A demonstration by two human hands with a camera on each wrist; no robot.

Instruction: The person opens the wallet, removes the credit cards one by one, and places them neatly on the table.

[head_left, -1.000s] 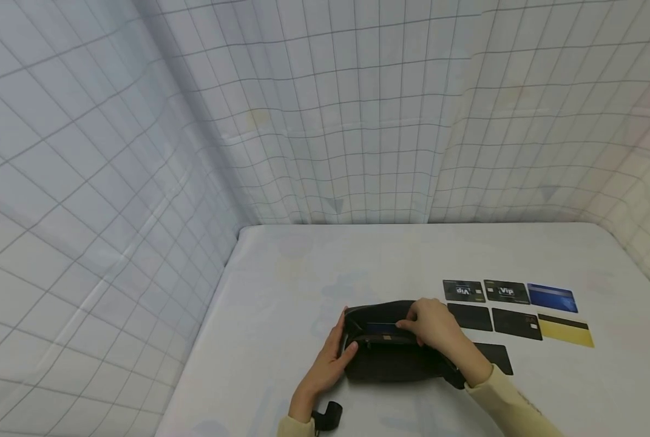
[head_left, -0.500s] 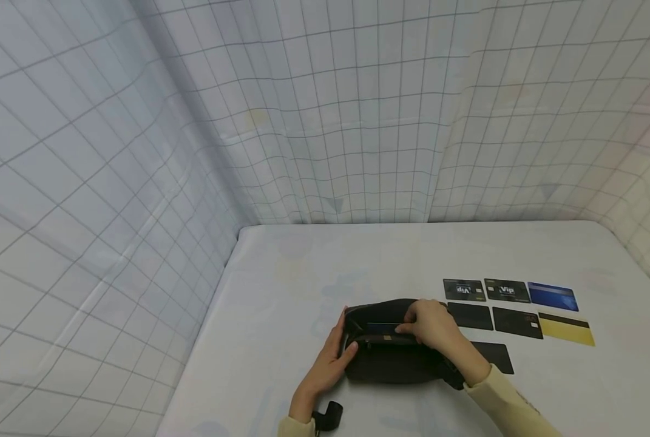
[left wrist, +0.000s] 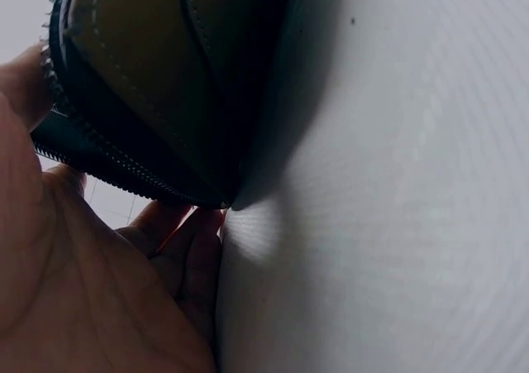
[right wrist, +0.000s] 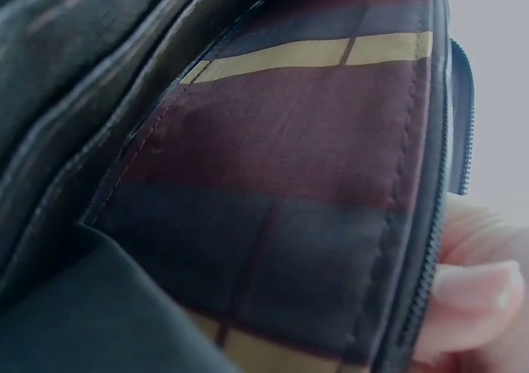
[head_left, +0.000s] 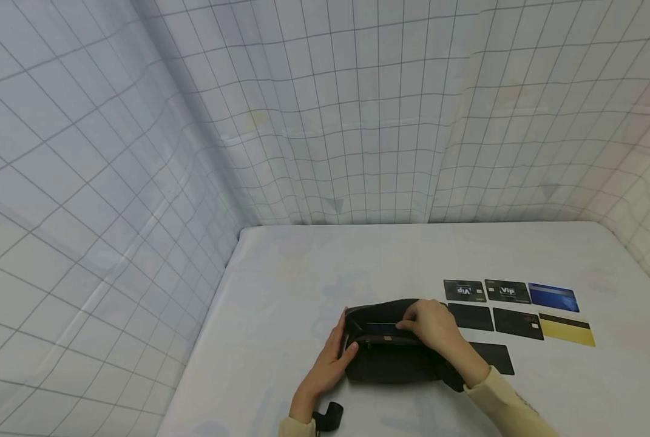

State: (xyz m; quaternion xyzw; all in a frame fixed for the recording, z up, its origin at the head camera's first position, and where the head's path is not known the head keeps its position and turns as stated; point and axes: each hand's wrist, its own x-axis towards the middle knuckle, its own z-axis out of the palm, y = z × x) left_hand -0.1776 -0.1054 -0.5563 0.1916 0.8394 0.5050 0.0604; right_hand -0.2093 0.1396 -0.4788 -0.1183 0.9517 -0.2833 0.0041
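A long black zip-round wallet [head_left: 392,364] stands open on the white table. My left hand [head_left: 327,367] holds its left end, thumb in front and fingers behind. In the left wrist view, that hand's fingers [left wrist: 157,232] reach round the zipped edge. My right hand [head_left: 434,325] reaches in from above and pinches at the right end of a dark blue card [head_left: 379,328], mostly sunk in the wallet. The right wrist view shows striped lining [right wrist: 273,133], the zip and part of the right hand [right wrist: 475,298]; the card is hidden there.
Right of the wallet lie several cards in rows: black "Vip" cards [head_left: 507,291], a blue one [head_left: 554,297], a yellow one [head_left: 567,329] and plain black ones, one [head_left: 494,358] partly behind the right forearm. A black wrist-worn device [head_left: 329,417] sits at the left wrist. Gridded cloth walls [head_left: 330,121] enclose the table.
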